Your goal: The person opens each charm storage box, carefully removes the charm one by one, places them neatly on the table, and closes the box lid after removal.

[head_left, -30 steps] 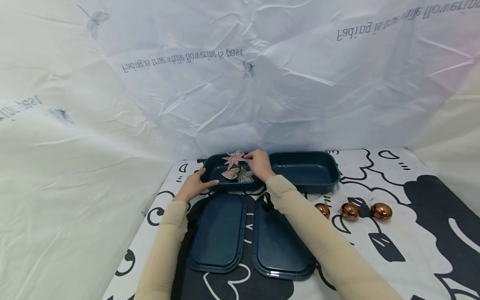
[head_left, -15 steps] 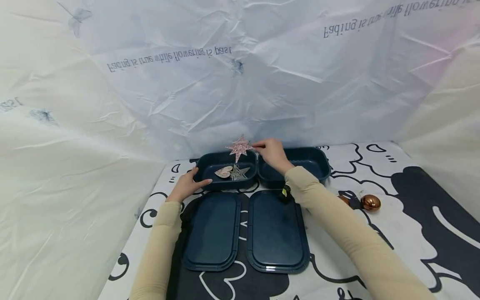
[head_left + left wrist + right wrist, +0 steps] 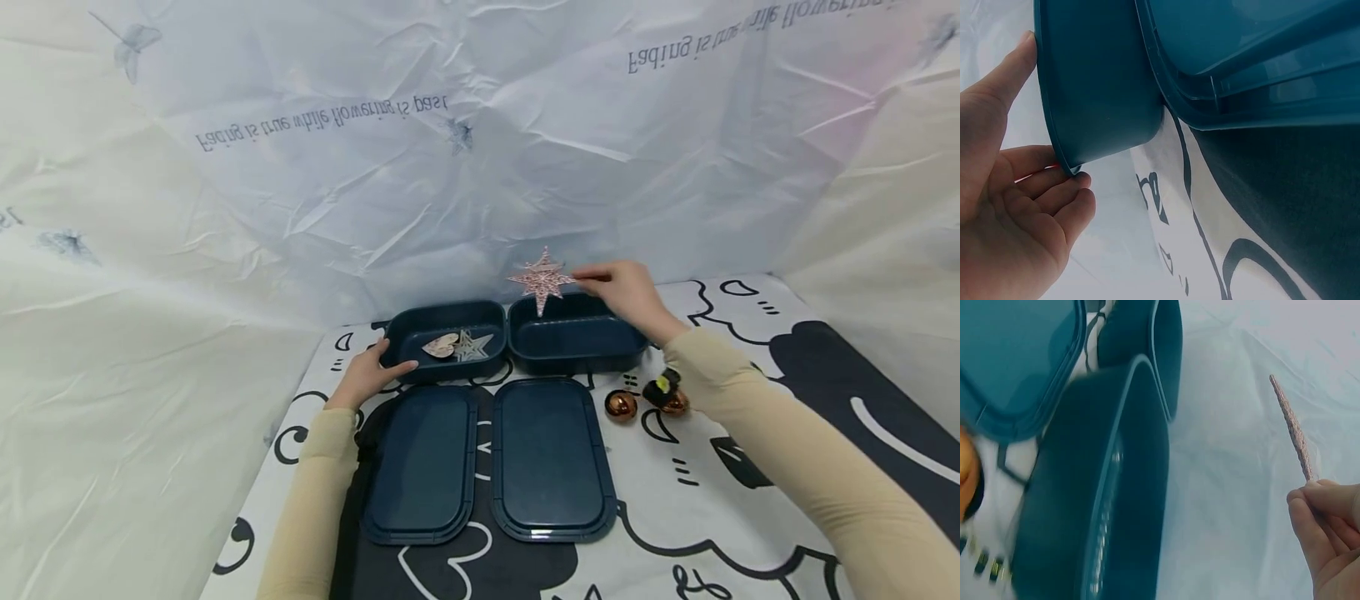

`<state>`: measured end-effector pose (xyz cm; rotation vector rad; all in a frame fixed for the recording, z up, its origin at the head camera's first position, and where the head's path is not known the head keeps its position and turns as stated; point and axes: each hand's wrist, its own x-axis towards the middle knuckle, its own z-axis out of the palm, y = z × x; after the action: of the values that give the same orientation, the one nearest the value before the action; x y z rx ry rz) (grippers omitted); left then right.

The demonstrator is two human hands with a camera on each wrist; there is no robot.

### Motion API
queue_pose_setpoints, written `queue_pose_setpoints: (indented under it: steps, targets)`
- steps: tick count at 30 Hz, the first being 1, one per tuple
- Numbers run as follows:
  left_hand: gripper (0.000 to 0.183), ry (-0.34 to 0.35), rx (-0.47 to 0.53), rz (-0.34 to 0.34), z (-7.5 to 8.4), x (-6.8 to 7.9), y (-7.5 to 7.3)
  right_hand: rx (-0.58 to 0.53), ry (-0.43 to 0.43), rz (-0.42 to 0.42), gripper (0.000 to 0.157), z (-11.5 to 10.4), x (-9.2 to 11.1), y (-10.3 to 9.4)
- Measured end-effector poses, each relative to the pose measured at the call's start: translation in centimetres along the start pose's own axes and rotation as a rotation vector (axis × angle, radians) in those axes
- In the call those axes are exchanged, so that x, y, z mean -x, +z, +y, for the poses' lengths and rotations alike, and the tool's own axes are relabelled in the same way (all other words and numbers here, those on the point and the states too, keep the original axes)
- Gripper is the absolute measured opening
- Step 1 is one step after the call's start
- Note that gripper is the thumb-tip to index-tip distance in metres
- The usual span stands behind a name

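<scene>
On the worktop (image 3: 705, 508), a left box (image 3: 450, 372) and a right box (image 3: 573, 364) are set between the hands, with two lids (image 3: 553, 458) laid nearer the person. The left box's end is held by the left hand (image 3: 366, 375), fingers curled at its rim. By the right hand (image 3: 628, 293), a pink star (image 3: 542, 282) is pinched at one point, raised just to that hand's left; with so slight a grip, it could be twisted or dropped.
</scene>
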<state>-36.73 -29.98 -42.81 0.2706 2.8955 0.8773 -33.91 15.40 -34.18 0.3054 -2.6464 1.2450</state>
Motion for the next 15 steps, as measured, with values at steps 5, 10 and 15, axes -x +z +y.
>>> queue_pose_setpoints:
  steps: [5, 10, 15]
  targets:
    - [0.1, 0.0, -0.006, -0.001, 0.0, 0.1, -0.1, 0.038, 0.032, -0.022, 0.035, 0.9, 2.4, -3.3]
    - [0.101, 0.005, -0.02, -0.006, -0.3, -0.1, 0.0, 0.07, 0.059, -0.048, 0.038, 1.7, 5.1, -5.6]
    - [0.101, 0.011, -0.01, -0.012, -0.3, -0.2, 0.3, 0.108, 0.06, -0.069, 0.036, 3.1, 7.8, -6.8]
